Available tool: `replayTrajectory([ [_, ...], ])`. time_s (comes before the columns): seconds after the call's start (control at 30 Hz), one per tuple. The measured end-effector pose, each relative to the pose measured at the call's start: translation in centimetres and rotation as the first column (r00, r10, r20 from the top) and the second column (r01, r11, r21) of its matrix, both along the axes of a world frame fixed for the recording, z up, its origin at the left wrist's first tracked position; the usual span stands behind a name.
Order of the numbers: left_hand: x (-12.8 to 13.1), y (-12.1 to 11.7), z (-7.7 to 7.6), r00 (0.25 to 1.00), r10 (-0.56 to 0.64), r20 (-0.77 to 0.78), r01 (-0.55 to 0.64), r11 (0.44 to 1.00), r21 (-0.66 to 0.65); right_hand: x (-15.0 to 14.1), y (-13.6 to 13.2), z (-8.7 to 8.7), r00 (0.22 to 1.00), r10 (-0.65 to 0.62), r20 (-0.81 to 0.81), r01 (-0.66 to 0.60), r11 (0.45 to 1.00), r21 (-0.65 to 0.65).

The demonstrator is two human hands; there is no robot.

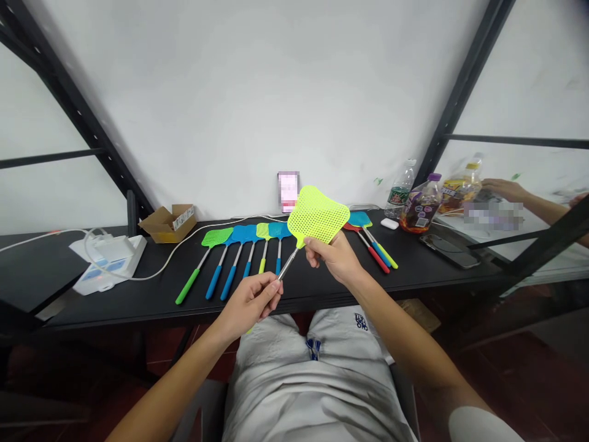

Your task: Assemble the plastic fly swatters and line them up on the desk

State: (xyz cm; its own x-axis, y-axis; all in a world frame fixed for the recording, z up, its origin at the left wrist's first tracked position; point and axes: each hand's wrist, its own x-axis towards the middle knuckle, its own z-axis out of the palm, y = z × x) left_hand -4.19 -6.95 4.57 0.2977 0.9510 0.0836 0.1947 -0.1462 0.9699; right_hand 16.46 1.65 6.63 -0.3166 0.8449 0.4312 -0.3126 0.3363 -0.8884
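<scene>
A yellow-green fly swatter [319, 215] with a perforated head is held up over the front of the black table. My left hand [257, 296] is closed around the lower part of its metal shaft, hiding most of the handle. With thumb and fingers, my right hand [337, 256] pinches the base of the head near the shaft. Behind my hands lies a row of fly swatters: a green one [218, 237] at the left end, several blue ones [243, 234] and a yellow one [262, 231]. Right of my right hand, a small group includes a blue-headed swatter [360, 218] and a red-handled one [378, 259].
A cardboard box [168, 225] and a white power strip [113, 270] with cables stand on the left. A phone [288, 191] leans against the wall. On the right are a clear bottle [400, 193], a purple-capped bottle [419, 205], a white case [389, 223] and another phone [450, 251].
</scene>
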Motion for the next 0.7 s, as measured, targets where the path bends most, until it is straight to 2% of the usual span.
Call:
replayTrajectory([
  [0.17, 0.6, 0.2, -0.2, 0.996, 0.039, 0.078, -0.038, 0.999, -0.020, -1.1, 0.1, -0.7, 1.000, -0.014, 0.006, 0.014, 1.000, -0.027],
  [0.23, 0.8, 0.2, -0.3, 0.993, 0.038, 0.116, -0.034, 0.999, -0.033, -1.7, -0.1, -1.1, 0.997, 0.055, 0.062, -0.052, 0.997, -0.051],
  [0.33, 0.9, 0.1, -0.3, 0.988, 0.000, 0.152, 0.006, 0.999, -0.039, -2.5, -0.8, -1.5, 0.959, 0.225, 0.175, -0.222, 0.974, -0.037],
  [0.4, 0.7, 0.1, -0.3, 0.987, -0.024, 0.156, 0.030, 0.999, -0.036, -2.6, -1.1, -1.5, 0.945, 0.249, 0.211, -0.254, 0.967, -0.002],
  [0.57, 0.4, 0.1, -0.1, 0.992, -0.065, 0.108, 0.070, 0.996, -0.048, -1.0, -0.5, -0.7, 0.977, 0.077, 0.200, -0.089, 0.995, 0.054],
  [0.7, 0.5, 0.1, 0.1, 0.992, -0.110, 0.062, 0.115, 0.991, -0.075, 0.4, 0.3, 0.1, 0.988, -0.015, 0.154, 0.005, 0.998, 0.061],
])
